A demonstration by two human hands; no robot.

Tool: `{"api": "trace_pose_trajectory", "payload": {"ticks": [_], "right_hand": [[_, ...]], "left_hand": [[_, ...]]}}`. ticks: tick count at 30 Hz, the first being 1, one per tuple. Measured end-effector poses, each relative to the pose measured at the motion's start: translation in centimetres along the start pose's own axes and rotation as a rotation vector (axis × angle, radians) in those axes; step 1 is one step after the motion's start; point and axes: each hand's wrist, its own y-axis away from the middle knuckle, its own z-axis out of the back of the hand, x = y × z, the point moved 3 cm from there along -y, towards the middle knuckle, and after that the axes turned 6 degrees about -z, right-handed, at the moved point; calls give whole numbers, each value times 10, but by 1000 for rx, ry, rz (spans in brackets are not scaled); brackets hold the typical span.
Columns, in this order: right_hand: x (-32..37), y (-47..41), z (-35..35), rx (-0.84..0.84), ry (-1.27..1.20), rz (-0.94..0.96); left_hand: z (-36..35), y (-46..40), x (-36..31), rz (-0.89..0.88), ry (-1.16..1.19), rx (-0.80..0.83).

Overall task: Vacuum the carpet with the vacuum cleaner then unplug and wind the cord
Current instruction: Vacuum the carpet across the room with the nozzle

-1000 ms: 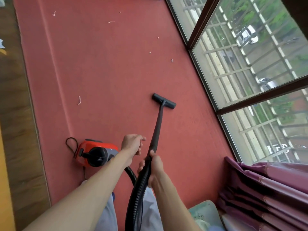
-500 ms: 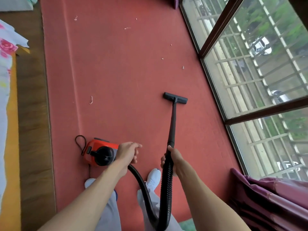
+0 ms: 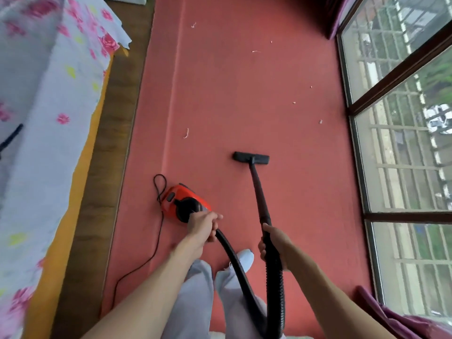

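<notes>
A red carpet (image 3: pixel 244 94) runs ahead of me, dotted with several white scraps such as one (image 3: pixel 186 133) left of the nozzle. The black floor nozzle (image 3: pixel 252 158) lies flat on the carpet at the end of the wand (image 3: pixel 259 192). My right hand (image 3: pixel 271 241) grips the wand's lower end where the ribbed hose (image 3: pixel 234 260) begins. The hose loops down past my legs and back up to the red canister vacuum (image 3: pixel 181 199). My left hand (image 3: pixel 205 226) curls round the hose right beside the canister. A black cord (image 3: pixel 159 231) trails from the canister toward me.
A bed with a flowered sheet (image 3: pixel 36 118) fills the left side, with a strip of wooden floor (image 3: pixel 110 167) between it and the carpet. A tall window (image 3: pixel 403 143) lines the right edge. A purple curtain (image 3: pixel 391 316) bunches at the bottom right.
My view has swung left, bringing the bed in. The nozzle now sits square instead of angled. My left hand has dropped onto the hose by the canister.
</notes>
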Motion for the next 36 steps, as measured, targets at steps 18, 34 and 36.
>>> {"api": "trace_pose_trajectory", "payload": {"ticks": [18, 34, 36], "right_hand": [[-13, 12, -173, -56, 490, 88], [118, -67, -320, -31, 344, 153], [143, -79, -332, -27, 358, 162]], "left_hand": [[123, -6, 11, 49, 123, -70], [242, -83, -25, -38, 276, -238], [252, -89, -26, -28, 290, -262]]}}
